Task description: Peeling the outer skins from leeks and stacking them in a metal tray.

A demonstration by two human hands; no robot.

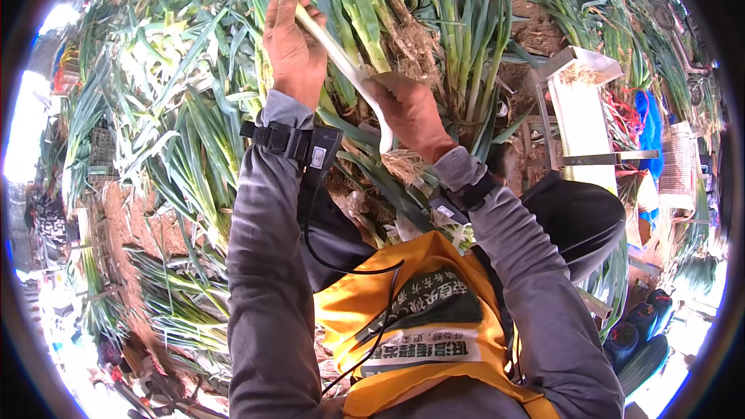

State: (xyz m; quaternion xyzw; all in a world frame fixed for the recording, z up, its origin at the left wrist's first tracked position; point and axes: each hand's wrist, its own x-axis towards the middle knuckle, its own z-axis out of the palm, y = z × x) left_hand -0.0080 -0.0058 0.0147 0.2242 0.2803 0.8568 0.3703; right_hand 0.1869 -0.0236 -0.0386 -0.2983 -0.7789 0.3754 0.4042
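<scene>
My left hand grips the upper stalk of a long leek, where the white shaft turns green. Lower down, my right hand closes around the white end of the same leek, just above its pale root tuft. The leek runs diagonally from the top left down to the right between both hands. Grey sleeves and black wrist straps cover my forearms, and an orange vest shows below.
Heaps of green leeks lie all around on brown soil. A white metal stand is at the right, with blue and red items beyond it. Dark containers sit at the lower right.
</scene>
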